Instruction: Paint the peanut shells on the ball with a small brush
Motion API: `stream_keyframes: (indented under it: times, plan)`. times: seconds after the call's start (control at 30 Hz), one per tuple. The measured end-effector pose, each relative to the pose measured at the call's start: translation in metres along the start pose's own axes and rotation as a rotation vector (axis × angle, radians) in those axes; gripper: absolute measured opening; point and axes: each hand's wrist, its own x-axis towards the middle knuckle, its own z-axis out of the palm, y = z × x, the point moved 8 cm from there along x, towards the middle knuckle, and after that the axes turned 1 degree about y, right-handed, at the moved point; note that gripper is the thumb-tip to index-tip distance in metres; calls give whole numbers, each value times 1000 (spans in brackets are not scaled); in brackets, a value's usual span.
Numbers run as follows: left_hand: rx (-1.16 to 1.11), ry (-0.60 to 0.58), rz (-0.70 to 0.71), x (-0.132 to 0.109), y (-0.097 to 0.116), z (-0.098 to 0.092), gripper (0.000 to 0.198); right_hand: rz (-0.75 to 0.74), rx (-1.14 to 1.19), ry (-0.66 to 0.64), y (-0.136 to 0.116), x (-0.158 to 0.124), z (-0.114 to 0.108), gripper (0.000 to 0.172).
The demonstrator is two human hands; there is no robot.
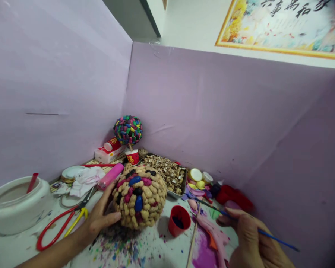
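Note:
My left hand point(101, 216) grips the left side of a ball covered in peanuts point(153, 190), thumb at its lower front and the other fingers partly hidden behind it. Most of the peanuts are bare tan; several are painted blue, magenta or black. Held in my right hand point(249, 238) is a thin blue paintbrush point(279, 241), its tip pointing left, apart from the ball. Below that tip stands a small red cup point(180, 223) with dark paint inside.
Red-and-yellow-handled scissors point(55, 229) and a white pot point(19, 212) lie left. Behind are a metal tray point(185, 180) of peanut shells and a multicoloured peanut ball point(128, 130) on a stem in a red cup point(132, 157). Paint-stained gloves point(212, 230) lie right.

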Motion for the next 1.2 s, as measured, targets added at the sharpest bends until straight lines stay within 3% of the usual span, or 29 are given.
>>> stream_keyframes:
  times: [0.17, 0.27, 0.43, 0.53, 0.97, 1.2]
  plan:
    - [32, -35, 7, 2, 5, 4, 89, -63, 75, -60, -18, 4, 2, 32]
    - [-5, -17, 20, 1, 9, 6, 90, -13, 25, -106, -13, 10, 4, 35]
    - [4, 2, 24, 1, 8, 7, 85, 45, -97, -335, 3, 12, 24, 40]
    - [8, -11, 34, 2, 8, 7, 84, 41, -138, -410, 8, 10, 30, 43]
    - [26, -60, 17, 1, 6, 9, 88, 10, -172, -420, -11, 13, 19, 44]
    - [-9, -83, 46, 1, 7, 13, 87, 26, -338, -486, 14, 10, 31, 52]
